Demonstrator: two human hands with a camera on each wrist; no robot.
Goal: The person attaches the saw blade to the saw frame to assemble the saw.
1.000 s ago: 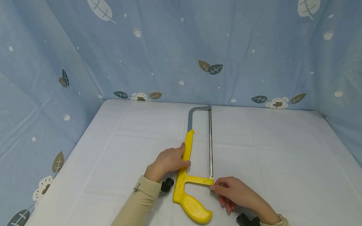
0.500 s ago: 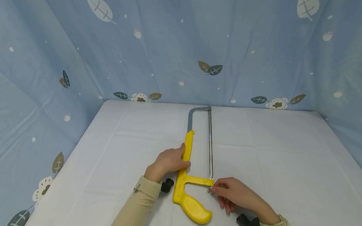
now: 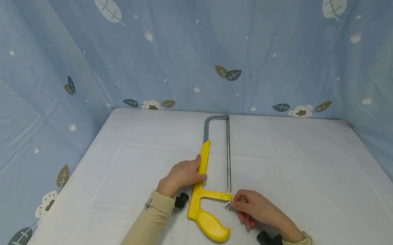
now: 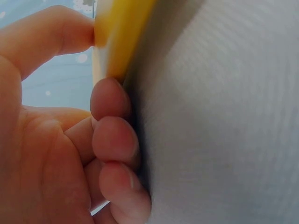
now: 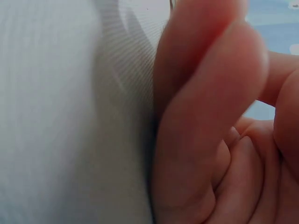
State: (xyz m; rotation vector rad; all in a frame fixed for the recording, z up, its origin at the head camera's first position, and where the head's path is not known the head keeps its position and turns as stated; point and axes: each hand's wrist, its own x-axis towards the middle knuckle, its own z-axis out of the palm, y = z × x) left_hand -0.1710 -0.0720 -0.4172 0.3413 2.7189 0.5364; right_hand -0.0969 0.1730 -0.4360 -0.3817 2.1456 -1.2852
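A hacksaw (image 3: 211,225) with a yellow handle and frame and a grey metal front arc lies flat on the white table. Its narrow blade (image 3: 229,157) runs along the right side. My left hand (image 3: 184,173) grips the yellow frame bar above the handle, thumb on the near side; the left wrist view shows its fingers curled against the yellow bar (image 4: 124,37). At the blade's lower end, a small metal wing nut (image 3: 228,205) sticks out below the yellow crosspiece. My right hand (image 3: 254,207) pinches at this nut with thumb and index fingertips. The right wrist view hides the nut.
White cloth covers the table (image 3: 302,168). A blue curtain (image 3: 190,39) with leaf prints hangs along the back and sides. A black wrist camera (image 3: 270,242) sits by the right wrist, and another camera (image 3: 181,200) by the left, close to the saw's frame.
The wing nut has turned and shows more of its wings. My right fingertips have shifted slightly at it. The left hand and the hacksaw stay in place.
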